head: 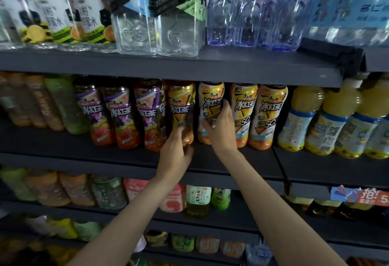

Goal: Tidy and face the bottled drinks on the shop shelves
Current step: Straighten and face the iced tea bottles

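3 purple-labelled tea bottles (122,116) stood left of the yellow-labelled tea bottle (182,109) on the middle shelf (84,143). At that yellow bottle's base, the left hand (175,152) curled its fingers around it. Just right of it, the right hand (221,126) gripped a white-labelled tea bottle (210,99). Further right stood 2 matching bottles (259,114), then juice bottles (328,122).

A yellow-labelled plastic iced-tea bottle (182,112) stands upright on the dark middle shelf (126,150). At its three o'clock, just beside it, stands a white-and-orange labelled iced-tea bottle (210,105), possibly tilted slightly; both labels face outward.
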The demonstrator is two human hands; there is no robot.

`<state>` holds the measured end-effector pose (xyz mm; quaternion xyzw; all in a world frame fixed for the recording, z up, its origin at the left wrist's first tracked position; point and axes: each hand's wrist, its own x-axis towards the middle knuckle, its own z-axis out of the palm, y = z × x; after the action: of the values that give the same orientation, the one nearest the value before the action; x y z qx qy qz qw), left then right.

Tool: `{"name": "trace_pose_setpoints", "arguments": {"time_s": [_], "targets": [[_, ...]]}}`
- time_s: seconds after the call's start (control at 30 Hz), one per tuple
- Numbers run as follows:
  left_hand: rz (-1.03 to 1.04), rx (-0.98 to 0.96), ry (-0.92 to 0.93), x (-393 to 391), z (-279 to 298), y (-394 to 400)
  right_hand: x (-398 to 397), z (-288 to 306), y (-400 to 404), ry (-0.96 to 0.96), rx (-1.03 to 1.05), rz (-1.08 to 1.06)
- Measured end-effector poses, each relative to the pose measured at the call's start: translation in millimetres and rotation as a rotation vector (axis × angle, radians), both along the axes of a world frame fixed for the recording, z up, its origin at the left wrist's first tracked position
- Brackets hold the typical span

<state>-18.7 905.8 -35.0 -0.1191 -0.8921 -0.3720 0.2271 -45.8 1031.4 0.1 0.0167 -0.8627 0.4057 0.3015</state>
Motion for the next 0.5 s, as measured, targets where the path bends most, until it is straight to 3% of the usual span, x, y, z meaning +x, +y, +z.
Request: {"name": "trace_pose_setpoints", "arguments": {"time_s": [0.1,0.23,0.4,0.5], "targets": [[-0.035,0.002,0.022,9,-1,-11,-16,0,-14,-0.151,-0.102,-0.058],[-0.077,0.021,-0.007,13,-1,-20,-6,-3,-17,-0.149,-0.096,-0.136],[-0.256,0.138,-0.238,22,5,-26,32,3,-10,-0.183,-0.135,-0.067],[-0.421,0.242,-0.428,31,13,-32,64,16,-8,-0.304,-0.469,0.09]]}}
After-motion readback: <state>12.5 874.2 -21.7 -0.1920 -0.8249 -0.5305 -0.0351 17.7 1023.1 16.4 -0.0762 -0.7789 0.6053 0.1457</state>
